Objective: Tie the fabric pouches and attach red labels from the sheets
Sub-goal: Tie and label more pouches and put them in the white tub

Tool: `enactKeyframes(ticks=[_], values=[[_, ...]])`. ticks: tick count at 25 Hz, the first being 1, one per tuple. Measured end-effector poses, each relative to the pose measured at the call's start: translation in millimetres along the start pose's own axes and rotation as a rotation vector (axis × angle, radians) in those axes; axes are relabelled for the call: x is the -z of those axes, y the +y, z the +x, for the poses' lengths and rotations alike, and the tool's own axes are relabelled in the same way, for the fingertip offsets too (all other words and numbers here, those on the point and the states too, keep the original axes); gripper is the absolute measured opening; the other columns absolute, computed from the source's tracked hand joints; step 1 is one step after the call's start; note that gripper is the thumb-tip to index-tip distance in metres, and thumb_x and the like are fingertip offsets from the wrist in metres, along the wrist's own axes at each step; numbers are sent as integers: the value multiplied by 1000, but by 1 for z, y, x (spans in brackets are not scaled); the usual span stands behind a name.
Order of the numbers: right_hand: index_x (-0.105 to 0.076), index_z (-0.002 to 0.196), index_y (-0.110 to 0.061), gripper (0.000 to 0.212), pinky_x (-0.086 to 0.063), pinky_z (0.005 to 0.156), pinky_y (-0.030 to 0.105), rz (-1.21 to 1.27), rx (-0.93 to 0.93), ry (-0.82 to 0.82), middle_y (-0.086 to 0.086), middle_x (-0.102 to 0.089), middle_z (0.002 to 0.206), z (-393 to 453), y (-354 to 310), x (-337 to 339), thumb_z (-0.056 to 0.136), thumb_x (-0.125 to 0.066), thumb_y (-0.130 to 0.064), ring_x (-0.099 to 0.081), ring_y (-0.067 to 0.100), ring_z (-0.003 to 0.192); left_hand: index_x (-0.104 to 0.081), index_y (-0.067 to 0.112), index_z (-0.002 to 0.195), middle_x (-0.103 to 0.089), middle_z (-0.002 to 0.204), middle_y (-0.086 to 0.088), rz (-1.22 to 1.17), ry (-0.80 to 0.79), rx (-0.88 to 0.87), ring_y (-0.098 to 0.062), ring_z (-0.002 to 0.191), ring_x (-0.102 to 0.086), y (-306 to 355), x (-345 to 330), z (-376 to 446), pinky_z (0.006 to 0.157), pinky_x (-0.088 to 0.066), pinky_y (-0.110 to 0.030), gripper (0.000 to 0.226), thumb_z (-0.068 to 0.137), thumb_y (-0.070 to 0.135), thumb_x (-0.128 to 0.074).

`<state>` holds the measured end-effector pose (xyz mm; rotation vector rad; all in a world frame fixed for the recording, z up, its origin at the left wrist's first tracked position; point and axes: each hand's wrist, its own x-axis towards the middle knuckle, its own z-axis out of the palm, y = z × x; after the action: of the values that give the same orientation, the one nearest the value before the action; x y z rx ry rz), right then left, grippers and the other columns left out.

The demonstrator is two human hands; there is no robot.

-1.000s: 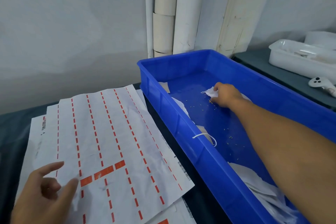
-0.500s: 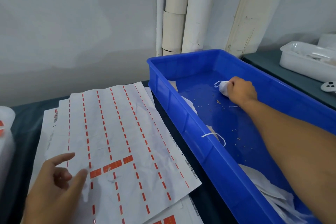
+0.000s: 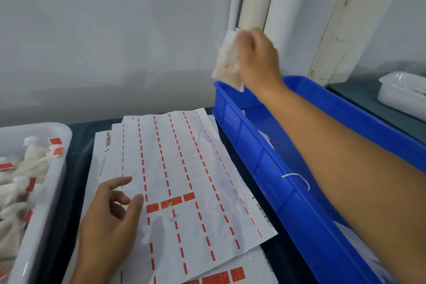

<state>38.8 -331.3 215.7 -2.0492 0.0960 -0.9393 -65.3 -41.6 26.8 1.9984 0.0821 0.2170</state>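
Our right hand (image 3: pixel 255 57) is raised above the far end of the long blue plastic crate (image 3: pixel 265 168), its fingers curled round a small white fabric pouch (image 3: pixel 227 60), which hangs blurred on the hand's left side, clear of the crate's rim. Below that hand and forearm the crate floor carries a few tiny specks, and a loose loop of white string (image 3: pixel 297 177) lies over the crate's near wall, under the forearm; more pale material shows in the crate's close corner, too hidden to make out. Our left hand (image 3: pixel 108 219) hovers low and near us, fingers loosely spread and relaxed, grasping nothing; whether its fingertips touch the paper we cannot tell. Beneath and to the right of it lies the white backing sheet with rows of red strips (image 3: pixel 184 180), mostly peeled down to thin red dashes, with three whole rectangular red labels (image 3: pixel 171 203) just right of the left hand's fingers. That sheet overlaps further sheets (image 3: pixel 221 276) below it, whose red labels peek out near us. To the left of the left hand stands a white plastic tray (image 3: pixel 43 187) holding tied white pouches with red labels (image 3: pixel 27 168). All of it rests on the dark desk (image 3: pixel 76 157). Far to the right of the right hand sits another white plastic tub (image 3: pixel 401 92).
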Motion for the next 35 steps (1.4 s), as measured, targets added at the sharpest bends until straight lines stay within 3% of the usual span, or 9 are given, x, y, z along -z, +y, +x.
enactKeyframes(ticks=[4,8,10,15,19,25,28,30,35], values=[[-48,70,-21,42,-47,67,33,146,-17,-322,-9,-55,66,-39,-67,-77,104,-56,-44,-54,16,68,-56,39,115,-64,92,9,-95,40,-23,-18,78,-64,3,3,1,58,-48,-23,27,94,31,-70],[-56,79,-16,36,-62,75,52,237,-56,-624,1,-66,74,-89,-80,-126,94,-72,-45,-69,26,70,-57,48,109,-67,103,15,-296,111,25,-11,90,-70,1,10,5,70,-54,-28,7,103,46,-54],[-60,84,-17,29,-61,74,54,267,-76,-699,3,-70,78,-118,-72,-138,91,-77,-39,-71,26,71,-59,49,109,-69,110,16,-450,135,84,-4,97,-70,2,13,8,79,-54,-31,18,99,54,-45],[-62,90,-28,13,-54,68,32,198,4,-733,-13,-64,78,-186,-35,-132,95,-68,-38,-61,7,71,-55,41,136,-67,127,16,-509,106,65,-5,115,-66,-1,16,10,87,-54,-25,35,104,50,-43],[-68,98,-30,13,-60,72,37,336,-85,-754,-10,-69,86,-212,-12,-109,98,-60,-40,-66,14,82,-41,43,148,-54,136,35,-419,-105,-64,13,128,-50,-6,17,3,92,-47,-7,53,97,51,-51],[-69,98,-35,16,-60,76,34,442,-195,-720,-10,-70,93,-220,0,-95,98,-53,-40,-65,15,93,-61,32,123,-72,102,5,-370,-183,-69,-16,96,-71,-3,16,0,79,-62,-32,29,96,43,-62],[-68,98,-31,14,-63,75,40,455,-255,-681,-8,-71,95,-226,9,-93,96,-56,-37,-67,17,93,-64,33,113,-70,89,4,-356,-129,-27,-14,83,-70,-4,15,1,68,-60,-26,23,92,37,-72],[-67,99,-35,10,-63,74,35,415,-217,-670,-13,-70,95,-229,11,-93,96,-62,-43,-68,13,94,-68,28,106,-70,87,7,-344,-120,-25,-11,80,-68,-3,14,2,66,-57,-20,16,92,35,-72],[-69,103,-37,6,-63,73,28,368,-203,-612,-18,-71,99,-227,17,-94,100,-65,-35,-69,9,97,-73,18,93,-73,86,0,-378,-166,7,-21,80,-68,-4,11,2,69,-58,-26,13,97,30,-68]])
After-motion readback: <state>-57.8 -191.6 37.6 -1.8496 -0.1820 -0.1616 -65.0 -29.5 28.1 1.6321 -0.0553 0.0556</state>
